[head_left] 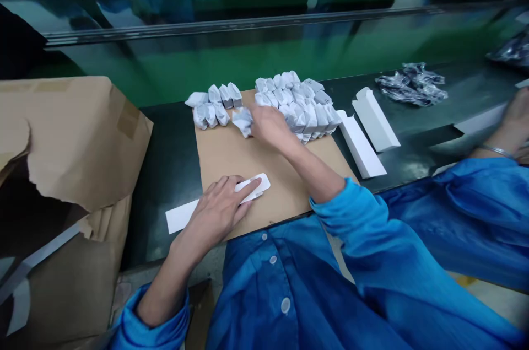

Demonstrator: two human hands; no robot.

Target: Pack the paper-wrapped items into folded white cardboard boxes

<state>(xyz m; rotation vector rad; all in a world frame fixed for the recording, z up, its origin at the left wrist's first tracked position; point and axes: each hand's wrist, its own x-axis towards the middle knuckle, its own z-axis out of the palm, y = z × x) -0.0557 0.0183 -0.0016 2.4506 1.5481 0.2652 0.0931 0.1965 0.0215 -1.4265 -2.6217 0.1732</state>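
Note:
My left hand [218,211] lies over a long, narrow white carton [182,216], its fingers closed around it near the flapped end. The carton rests partly on a brown cardboard sheet [219,160]. Farther up the sheet, my right hand [268,125] pinches a small paper-wrapped packet [243,121], whose free end points left. Similar wrapped packets [306,102] stand packed in rows just right of that hand. A smaller group of wrapped packets [212,113] sits to the left. My right fingertips are partly hidden behind the hand.
Two white cartons [361,143] lie right of the sheet. Clear plastic bags [413,84] are farther right on the dark green bench. A torn cardboard box [74,135] stands at the left. At the right edge is a co-worker's hand [514,124]; a green barrier [206,63] runs behind.

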